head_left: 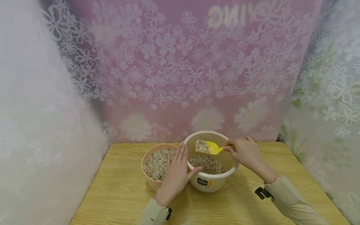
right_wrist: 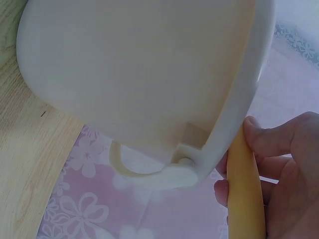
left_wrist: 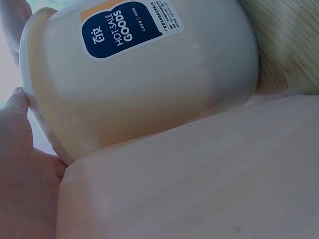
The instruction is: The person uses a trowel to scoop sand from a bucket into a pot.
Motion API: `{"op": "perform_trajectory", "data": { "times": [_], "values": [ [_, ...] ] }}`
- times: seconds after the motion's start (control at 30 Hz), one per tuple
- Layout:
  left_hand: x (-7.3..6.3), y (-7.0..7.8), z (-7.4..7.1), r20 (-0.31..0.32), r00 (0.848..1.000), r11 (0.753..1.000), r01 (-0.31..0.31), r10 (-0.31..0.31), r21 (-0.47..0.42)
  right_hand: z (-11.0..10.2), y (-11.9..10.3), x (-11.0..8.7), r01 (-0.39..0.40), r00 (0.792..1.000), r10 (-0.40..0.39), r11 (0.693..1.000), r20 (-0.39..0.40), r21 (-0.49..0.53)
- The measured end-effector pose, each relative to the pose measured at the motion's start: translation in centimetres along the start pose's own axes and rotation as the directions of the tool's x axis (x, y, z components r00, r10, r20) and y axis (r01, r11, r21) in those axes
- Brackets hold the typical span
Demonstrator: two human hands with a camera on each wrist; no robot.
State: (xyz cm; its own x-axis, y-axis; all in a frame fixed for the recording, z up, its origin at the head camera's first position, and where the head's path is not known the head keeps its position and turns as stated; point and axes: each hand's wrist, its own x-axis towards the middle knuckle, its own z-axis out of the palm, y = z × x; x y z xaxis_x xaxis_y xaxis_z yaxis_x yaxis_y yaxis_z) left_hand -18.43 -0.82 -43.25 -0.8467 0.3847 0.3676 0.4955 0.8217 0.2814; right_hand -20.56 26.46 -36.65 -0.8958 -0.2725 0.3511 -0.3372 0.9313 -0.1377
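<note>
My right hand point(head_left: 244, 152) grips the handle of a yellow scoop point(head_left: 216, 148), with its fingers and thumb round the handle point(right_wrist: 245, 189) in the right wrist view. Pale, speckled grain point(head_left: 202, 146) lies in the scoop, which is over the inside of a white bucket point(head_left: 209, 185). Darker mixed grain point(head_left: 207, 164) covers the bucket's bottom. My left hand point(head_left: 176, 175) rests on the bucket's near left rim, fingers straight and thumb spread along the rim. Left of it stands a peach-coloured ribbed bowl point(head_left: 152, 184) holding much pale grain point(head_left: 156, 165), partly hidden by the left hand.
Both containers stand on a wood-grain table point(head_left: 118, 193), close to its back edge. A pink flowered curtain point(head_left: 180, 78) hangs right behind, with pale sheets at both sides. The bucket has a label point(left_wrist: 124, 30) on its front and a carrying handle point(right_wrist: 149, 179) hanging at its side.
</note>
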Motion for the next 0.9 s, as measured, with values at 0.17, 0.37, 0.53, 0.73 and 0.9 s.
{"op": "perform_trajectory", "data": {
  "times": [0.17,0.37,0.53,0.73,0.9],
  "values": [
    [-0.1,0.0,0.1,-0.007,1.0,1.0,0.008,-0.009,-0.008,0.0,-0.2,-0.1,-0.008,1.0,0.008,1.0,0.004,0.0],
    [-0.2,-0.1,-0.1,0.002,1.0,1.0,0.018,-0.018,-0.016,0.1,-0.4,-0.3,-0.025,0.999,0.025,1.0,0.022,0.002],
    [-1.0,-1.3,-0.9,0.005,0.999,0.998,0.048,-0.048,-0.044,0.3,-0.4,-0.5,-0.035,0.998,0.035,0.999,0.043,0.003],
    [-3.0,-5.4,-2.5,-0.093,0.991,0.994,0.094,-0.098,-0.047,0.2,-0.6,-0.6,-0.035,0.999,0.035,0.999,0.026,0.006],
    [-5.1,-9.3,-3.3,-0.117,0.98,0.986,0.156,-0.162,-0.055,-0.4,-0.6,-0.5,-0.035,0.999,0.035,0.999,0.013,-0.008]
  ]
}}
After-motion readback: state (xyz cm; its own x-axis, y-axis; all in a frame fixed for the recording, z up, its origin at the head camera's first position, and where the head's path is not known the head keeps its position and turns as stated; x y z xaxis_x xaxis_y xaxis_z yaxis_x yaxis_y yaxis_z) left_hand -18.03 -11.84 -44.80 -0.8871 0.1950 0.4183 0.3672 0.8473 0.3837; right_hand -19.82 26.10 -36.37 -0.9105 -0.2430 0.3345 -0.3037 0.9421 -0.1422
